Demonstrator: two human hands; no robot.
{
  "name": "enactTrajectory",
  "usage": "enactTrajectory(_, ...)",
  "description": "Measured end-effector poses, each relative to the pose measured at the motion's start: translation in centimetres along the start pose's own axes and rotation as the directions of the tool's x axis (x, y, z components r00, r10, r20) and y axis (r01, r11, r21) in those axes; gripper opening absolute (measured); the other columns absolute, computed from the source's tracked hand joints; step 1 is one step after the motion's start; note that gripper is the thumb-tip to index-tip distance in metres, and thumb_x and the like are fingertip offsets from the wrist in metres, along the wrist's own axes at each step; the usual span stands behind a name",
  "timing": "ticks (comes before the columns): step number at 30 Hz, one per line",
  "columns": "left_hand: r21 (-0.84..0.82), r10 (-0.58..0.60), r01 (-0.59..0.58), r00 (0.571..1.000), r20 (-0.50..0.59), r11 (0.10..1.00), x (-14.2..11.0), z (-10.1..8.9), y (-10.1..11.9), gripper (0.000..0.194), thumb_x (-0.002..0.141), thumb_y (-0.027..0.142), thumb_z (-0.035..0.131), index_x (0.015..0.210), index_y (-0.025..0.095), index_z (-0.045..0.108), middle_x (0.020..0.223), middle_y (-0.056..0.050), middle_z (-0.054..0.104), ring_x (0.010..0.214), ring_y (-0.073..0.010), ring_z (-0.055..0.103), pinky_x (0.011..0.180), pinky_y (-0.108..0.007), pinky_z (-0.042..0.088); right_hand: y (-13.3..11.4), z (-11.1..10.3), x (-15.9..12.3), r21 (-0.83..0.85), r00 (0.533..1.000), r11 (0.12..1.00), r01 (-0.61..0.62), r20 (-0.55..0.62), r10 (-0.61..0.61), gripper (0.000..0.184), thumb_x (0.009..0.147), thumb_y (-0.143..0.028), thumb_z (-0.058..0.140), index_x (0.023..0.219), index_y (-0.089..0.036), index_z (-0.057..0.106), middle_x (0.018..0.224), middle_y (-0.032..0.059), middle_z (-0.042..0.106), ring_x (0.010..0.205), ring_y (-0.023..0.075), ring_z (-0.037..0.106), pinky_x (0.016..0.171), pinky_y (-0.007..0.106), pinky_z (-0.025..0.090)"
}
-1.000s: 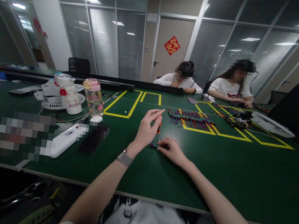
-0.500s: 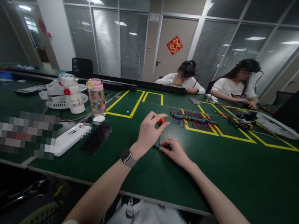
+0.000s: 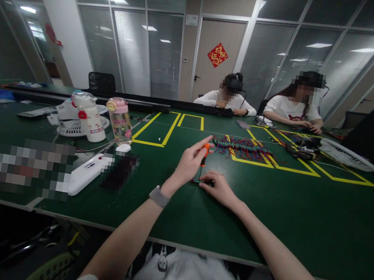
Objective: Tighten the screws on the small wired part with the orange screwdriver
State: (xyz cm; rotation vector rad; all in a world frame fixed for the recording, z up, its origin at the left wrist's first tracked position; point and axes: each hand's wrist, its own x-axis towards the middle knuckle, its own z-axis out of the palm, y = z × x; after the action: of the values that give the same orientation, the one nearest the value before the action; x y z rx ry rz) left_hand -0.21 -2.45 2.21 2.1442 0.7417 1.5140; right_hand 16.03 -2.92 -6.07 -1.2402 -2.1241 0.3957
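Observation:
An orange-and-black screwdriver point(image 3: 205, 154) stands upright, its thin shaft running down to a small circuit board point(image 3: 196, 181) on the green table. My left hand point(image 3: 186, 163) is closed around the screwdriver's handle, index finger reaching past its top. Low beside it, the fingers of my right hand point(image 3: 220, 188) pinch the board's right end, which they partly cover. Whether the tip sits in a screw is too small to make out.
Beyond my hands lies a row of small boards with red and blue wires point(image 3: 246, 149). Yellow tape point(image 3: 296, 171) marks the table point(image 3: 264, 234). On the left are a bottle point(image 3: 120, 121), a white jug point(image 3: 92, 119) and a white case point(image 3: 90, 174). Two co-workers sit opposite.
My left hand has turned at the wrist, and its fingers have shifted around the screwdriver handle, showing more of it. My right hand stays at the board.

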Motion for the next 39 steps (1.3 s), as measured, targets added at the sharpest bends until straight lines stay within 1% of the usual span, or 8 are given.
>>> enactTrajectory(6, 0.302, 0.035, 0.03, 0.977, -0.209, 0.953, -0.13, -0.18, -0.05, 0.028, 0.084, 0.033, 0.062, 0.111, 0.025, 0.065, 0.101, -0.007, 0.055, 0.095, -0.02, 0.054, 0.089, -0.036, 0.045, -0.18, -0.07, -0.02, -0.006, 1.0, 1.0, 0.005, 0.001, -0.005, 0.011, 0.079, -0.021, 0.067, 0.088, -0.018, 0.071, 0.084, 0.0047, 0.064, 0.083, 0.0192, 0.058, 0.077, 0.032, 0.045)
enactTrajectory(11, 0.008, -0.002, 0.002, 0.999, -0.053, 1.0, -0.09, -0.04, -0.11, 0.031, 0.095, 0.027, 0.041, 0.122, 0.023, 0.058, 0.099, -0.005, 0.06, 0.09, -0.0151, 0.058, 0.082, -0.029, 0.049, -0.25, -0.11, 0.01, 0.003, 1.0, 1.0, 0.001, 0.002, -0.001, 0.011, 0.078, -0.02, 0.066, 0.088, -0.018, 0.07, 0.083, 0.0048, 0.064, 0.082, 0.0191, 0.058, 0.076, 0.032, 0.045)
enactTrajectory(16, 0.234, 0.012, 0.043, 0.974, -0.227, 0.971, -0.08, -0.16, -0.11, 0.026, 0.087, 0.033, 0.058, 0.109, 0.024, 0.067, 0.106, -0.007, 0.055, 0.097, -0.0191, 0.055, 0.09, -0.035, 0.046, -0.17, -0.04, 0.03, 0.009, 1.0, 1.0, 0.007, -0.004, -0.007, 0.01, 0.078, -0.02, 0.067, 0.087, -0.019, 0.071, 0.083, 0.0045, 0.064, 0.082, 0.0191, 0.058, 0.076, 0.032, 0.045)
enactTrajectory(21, -0.082, -0.057, 0.058, 0.998, 0.017, 0.995, 0.13, -0.16, -0.24, 0.033, 0.094, 0.026, 0.043, 0.124, 0.023, 0.058, 0.096, -0.005, 0.062, 0.085, -0.0147, 0.06, 0.079, -0.03, 0.05, -0.2, -0.01, 0.02, 0.018, 1.0, 1.0, -0.002, -0.002, 0.002, 0.01, 0.079, -0.019, 0.066, 0.088, -0.017, 0.07, 0.084, 0.0051, 0.065, 0.082, 0.0191, 0.058, 0.076, 0.032, 0.046)
enactTrajectory(26, 0.246, 0.004, 0.052, 0.975, -0.221, 0.968, 0.02, -0.3, -0.08, 0.029, 0.084, 0.032, 0.061, 0.113, 0.024, 0.065, 0.109, -0.007, 0.054, 0.102, -0.0206, 0.054, 0.091, -0.036, 0.045, -0.07, 0.02, -0.01, 0.024, 1.0, 1.0, 0.005, 0.0, -0.005, 0.01, 0.078, -0.019, 0.067, 0.088, -0.018, 0.07, 0.085, 0.0051, 0.065, 0.082, 0.0192, 0.058, 0.077, 0.032, 0.046)
enactTrajectory(30, 0.011, -0.032, 0.032, 0.999, -0.035, 0.999, 0.03, -0.16, -0.09, 0.032, 0.095, 0.025, 0.042, 0.123, 0.023, 0.057, 0.101, -0.005, 0.06, 0.088, -0.0147, 0.06, 0.081, -0.029, 0.049, 0.13, 0.08, 0.0, 0.014, 1.0, 1.0, 0.004, -0.001, -0.004, 0.011, 0.079, -0.02, 0.066, 0.089, -0.017, 0.07, 0.086, 0.0055, 0.064, 0.082, 0.0191, 0.058, 0.077, 0.033, 0.046)
enactTrajectory(35, 0.244, 0.019, 0.025, 0.984, -0.179, 0.969, -0.07, -0.11, -0.04, 0.028, 0.085, 0.031, 0.06, 0.112, 0.024, 0.065, 0.109, -0.007, 0.054, 0.099, -0.0194, 0.055, 0.092, -0.035, 0.044, 0.06, 0.06, 0.0, 0.0, 1.0, 1.0, -0.003, 0.0, 0.003, 0.012, 0.078, -0.02, 0.067, 0.089, -0.017, 0.071, 0.084, 0.005, 0.064, 0.081, 0.019, 0.058, 0.076, 0.032, 0.045)
enactTrajectory(39, -0.044, -0.026, 0.025, 0.999, -0.028, 0.999, 0.01, -0.03, 0.0, 0.034, 0.095, 0.025, 0.04, 0.126, 0.024, 0.054, 0.111, -0.007, 0.059, 0.096, -0.0156, 0.059, 0.087, -0.031, 0.048, -0.09, 0.02, -0.02, 0.016, 1.0, 1.0, -0.001, -0.002, 0.001, 0.011, 0.079, -0.019, 0.066, 0.088, -0.017, 0.07, 0.085, 0.0055, 0.064, 0.082, 0.0192, 0.058, 0.076, 0.032, 0.045)
